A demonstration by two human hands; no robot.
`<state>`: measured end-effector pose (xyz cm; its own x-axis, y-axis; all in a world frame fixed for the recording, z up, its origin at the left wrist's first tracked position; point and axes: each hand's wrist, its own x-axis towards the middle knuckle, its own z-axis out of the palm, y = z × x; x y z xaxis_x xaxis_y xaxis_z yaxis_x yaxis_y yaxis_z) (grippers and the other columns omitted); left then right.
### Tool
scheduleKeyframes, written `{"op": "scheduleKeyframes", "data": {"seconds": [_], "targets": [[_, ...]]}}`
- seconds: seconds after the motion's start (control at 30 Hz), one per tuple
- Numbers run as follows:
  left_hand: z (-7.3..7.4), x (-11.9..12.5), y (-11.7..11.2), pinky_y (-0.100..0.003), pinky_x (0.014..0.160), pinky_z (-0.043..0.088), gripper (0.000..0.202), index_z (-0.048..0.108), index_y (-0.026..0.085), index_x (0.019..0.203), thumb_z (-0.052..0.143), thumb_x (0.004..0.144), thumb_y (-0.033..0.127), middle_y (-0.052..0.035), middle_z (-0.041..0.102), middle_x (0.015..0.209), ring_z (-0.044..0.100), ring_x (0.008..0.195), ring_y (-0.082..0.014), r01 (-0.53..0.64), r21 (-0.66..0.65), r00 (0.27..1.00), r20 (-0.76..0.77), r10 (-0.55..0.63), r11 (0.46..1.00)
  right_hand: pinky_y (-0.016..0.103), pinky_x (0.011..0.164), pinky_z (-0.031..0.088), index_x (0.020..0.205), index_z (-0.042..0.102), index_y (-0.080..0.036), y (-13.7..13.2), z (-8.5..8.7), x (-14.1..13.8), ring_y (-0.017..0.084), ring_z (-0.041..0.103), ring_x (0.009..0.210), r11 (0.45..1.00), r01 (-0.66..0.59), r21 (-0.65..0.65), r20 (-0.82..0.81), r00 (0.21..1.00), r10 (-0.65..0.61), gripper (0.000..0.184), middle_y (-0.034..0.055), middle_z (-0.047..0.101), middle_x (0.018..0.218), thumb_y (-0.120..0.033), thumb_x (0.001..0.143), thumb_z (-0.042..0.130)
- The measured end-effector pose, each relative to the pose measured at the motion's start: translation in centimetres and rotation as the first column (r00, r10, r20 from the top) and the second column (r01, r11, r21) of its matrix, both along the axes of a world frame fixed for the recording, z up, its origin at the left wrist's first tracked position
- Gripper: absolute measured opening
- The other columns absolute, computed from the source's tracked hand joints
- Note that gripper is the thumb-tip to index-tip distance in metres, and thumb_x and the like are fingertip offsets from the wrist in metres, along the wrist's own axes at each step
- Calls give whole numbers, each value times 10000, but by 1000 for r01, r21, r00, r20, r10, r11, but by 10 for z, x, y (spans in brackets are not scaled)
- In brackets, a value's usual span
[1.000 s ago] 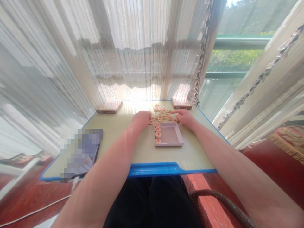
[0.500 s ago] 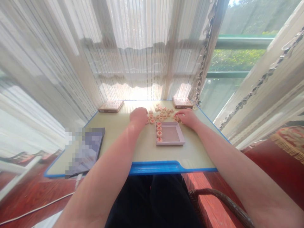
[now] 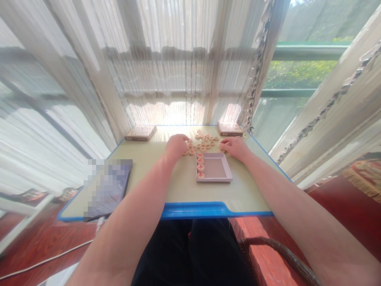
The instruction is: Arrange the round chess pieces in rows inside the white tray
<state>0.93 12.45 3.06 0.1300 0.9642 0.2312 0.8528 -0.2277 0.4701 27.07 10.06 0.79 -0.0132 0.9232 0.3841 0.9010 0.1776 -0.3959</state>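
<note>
Loose game pieces (image 3: 203,148) spread on table between the two hands, some touching, some apart. Left hand (image 3: 177,145) at their left side, fingers curled; can't tell if gripping one. Right hand (image 3: 237,148) at their right side, fingers bent over a piece or two; grip unclear. Shallow tray (image 3: 228,169) just nearer the person than both hands, between the forearms; column of four pieces (image 3: 200,167) along its left wall. Flat box (image 3: 141,132) beyond left hand, to its left; second box (image 3: 230,128) just beyond right hand, limiting reach that way. Tablet (image 3: 111,194), partly pixelated, left of left forearm. Pieces: round, pale, red characters on several; far ones too small to read. Table (image 3: 181,190) cream, blue edge nearest the person; surface runs between left forearm and tray. Curtain (image 3: 184,71) behind far edge, past both hands.
</note>
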Motion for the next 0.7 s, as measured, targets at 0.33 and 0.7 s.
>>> {"op": "scheduleKeyframes", "data": {"seconds": [0.33,0.7], "targets": [[-3,6,-3,-223,789,468,380,716,245,977,506,698,96,1,688,1036,609,933,-180,119,-85,981,-145,-130,989,349,928,368,848,750,-205,4,-3,-1,220,565,927,999,46,-20,54,998,-45,287,65,662,856,-413,727,594],[9,7,-9,-304,835,467,382,684,212,1031,471,730,111,-65,667,1085,594,996,-220,-39,66,984,-173,50,997,340,937,371,978,724,-198,2,-2,-2,217,566,958,997,47,-61,-20,999,-48,348,77,657,975,-400,721,605]]}}
